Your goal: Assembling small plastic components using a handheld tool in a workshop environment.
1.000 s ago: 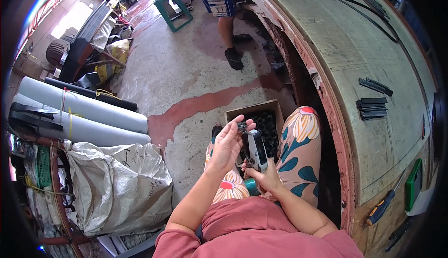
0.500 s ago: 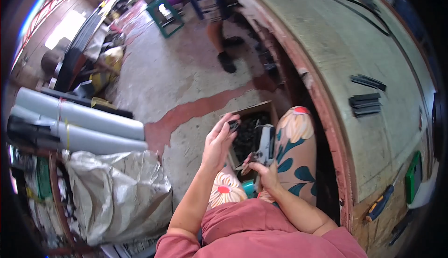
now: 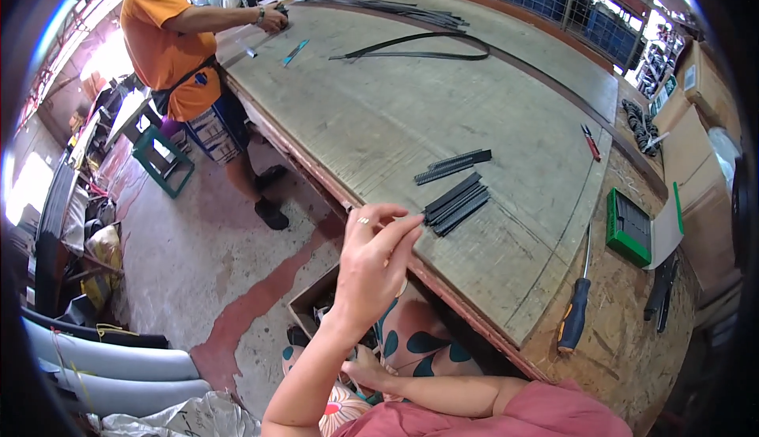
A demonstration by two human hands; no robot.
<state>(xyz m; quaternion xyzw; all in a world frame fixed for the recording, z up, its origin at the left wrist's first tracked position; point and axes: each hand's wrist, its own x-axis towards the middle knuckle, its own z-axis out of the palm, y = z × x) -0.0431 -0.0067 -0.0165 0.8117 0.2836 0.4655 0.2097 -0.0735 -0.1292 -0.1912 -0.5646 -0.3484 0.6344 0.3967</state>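
Observation:
My left hand (image 3: 373,259) is raised at the near edge of the table, its fingers bent and partly apart. Its fingertips overlap the near end of a small pile of short black ridged strips (image 3: 458,204); whether they touch is unclear. Nothing shows in its grasp. A few similar black strips (image 3: 452,167) lie just beyond the pile. Low over my lap, my right hand (image 3: 368,370) is curled and partly covered by my left forearm. What it grips is hidden. An open carton (image 3: 303,310) sits below, between the table edge and my left forearm.
On the right lie a blue-handled screwdriver (image 3: 575,318), an open green case (image 3: 628,227) and a red pen-like tool (image 3: 591,145). Long black strips (image 3: 395,10) stretch across the far table (image 3: 356,121). A person in orange (image 3: 170,42) stands at its left side, near a green stool (image 3: 164,160).
The view has swung right and up toward the table. My left hand has moved from above the carton to the strip pile. The grey metal tool in my right hand is now out of sight.

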